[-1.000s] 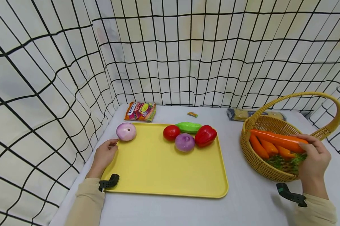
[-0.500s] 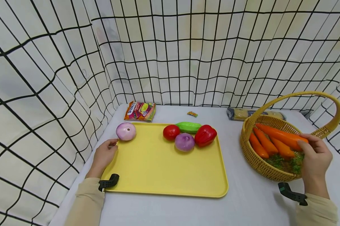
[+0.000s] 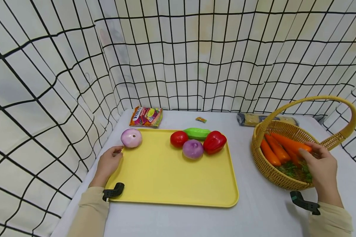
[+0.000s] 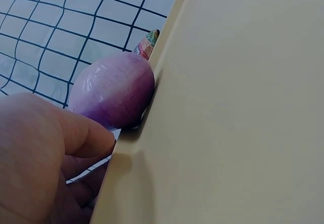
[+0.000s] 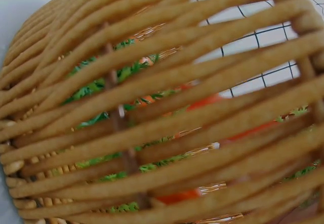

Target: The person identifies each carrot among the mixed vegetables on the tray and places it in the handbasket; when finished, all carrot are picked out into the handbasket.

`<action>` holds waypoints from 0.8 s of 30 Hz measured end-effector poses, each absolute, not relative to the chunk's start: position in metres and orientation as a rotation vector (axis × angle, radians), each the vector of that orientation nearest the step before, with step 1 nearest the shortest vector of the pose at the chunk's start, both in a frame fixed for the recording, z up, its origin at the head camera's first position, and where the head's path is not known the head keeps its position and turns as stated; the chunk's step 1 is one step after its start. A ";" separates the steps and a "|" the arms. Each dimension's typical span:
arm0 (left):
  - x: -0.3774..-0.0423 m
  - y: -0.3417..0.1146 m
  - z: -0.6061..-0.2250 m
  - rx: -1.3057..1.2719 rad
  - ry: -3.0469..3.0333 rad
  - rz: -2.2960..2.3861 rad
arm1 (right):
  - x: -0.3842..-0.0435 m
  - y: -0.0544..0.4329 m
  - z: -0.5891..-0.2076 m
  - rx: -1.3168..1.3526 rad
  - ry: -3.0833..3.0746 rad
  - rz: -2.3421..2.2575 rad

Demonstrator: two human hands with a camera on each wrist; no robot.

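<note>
In the head view my right hand (image 3: 322, 166) holds the thick end of an orange carrot (image 3: 288, 141), inside the wicker basket (image 3: 265, 169). Several other carrots (image 3: 269, 153) with green tops lie beneath and beside it. Only the weave of the basket and bits of carrot and greens show in the right wrist view; the hand is mostly hidden there. At the left rim of the yellow tray (image 3: 166, 184) rests my left hand (image 3: 109, 164), loosely curled, fingertips against the rim. Just beyond it a pale purple onion (image 3: 131, 138) sits on the tray's corner.
On the tray are a tomato (image 3: 178, 139), a purple onion (image 3: 193, 149), a red bell pepper (image 3: 214, 142) and a green cucumber-like vegetable (image 3: 197, 133). Behind lie a candy bag (image 3: 146, 116), a small wrapped candy (image 3: 201, 119) and a clear packet (image 3: 251, 119). The basket's handle (image 3: 314, 98) arches up.
The carrot in my right hand has turned and settled lower into the basket among the others. That hand has shifted slightly left. My left hand stays at the tray rim.
</note>
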State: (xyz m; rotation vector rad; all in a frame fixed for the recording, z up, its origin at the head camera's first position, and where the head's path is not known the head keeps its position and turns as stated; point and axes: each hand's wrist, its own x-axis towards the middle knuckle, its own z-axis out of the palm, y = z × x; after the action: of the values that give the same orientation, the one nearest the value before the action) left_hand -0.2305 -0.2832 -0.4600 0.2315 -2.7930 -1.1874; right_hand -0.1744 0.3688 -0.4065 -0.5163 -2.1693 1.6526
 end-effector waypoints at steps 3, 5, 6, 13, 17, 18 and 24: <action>-0.230 -0.283 -0.460 0.244 -2.793 -1.198 | -0.177 0.368 -0.406 -0.538 -2.200 1.611; -0.230 -0.284 -0.459 0.247 -2.794 -1.196 | -0.178 0.366 -0.406 -0.561 -2.262 1.544; -0.230 -0.284 -0.459 0.248 -2.793 -1.196 | -0.178 0.366 -0.405 -0.567 -2.299 1.509; -0.230 -0.284 -0.458 0.243 -2.782 -1.192 | -0.181 0.364 -0.403 -0.611 -2.471 1.371; -0.230 -0.284 -0.459 0.249 -2.783 -1.194 | -0.181 0.364 -0.404 -0.620 -2.504 1.320; -0.230 -0.284 -0.459 0.249 -2.783 -1.196 | -0.180 0.364 -0.404 -0.620 -2.505 1.319; -0.231 -0.284 -0.461 0.246 -2.782 -1.200 | -0.176 0.364 -0.406 -0.599 -2.381 1.412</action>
State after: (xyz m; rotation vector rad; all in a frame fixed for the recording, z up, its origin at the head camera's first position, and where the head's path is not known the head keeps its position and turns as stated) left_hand -0.2309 -0.2836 -0.4606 0.2465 -2.7821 -1.1996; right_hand -0.1764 0.3643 -0.4063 -0.5987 -2.3810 1.4117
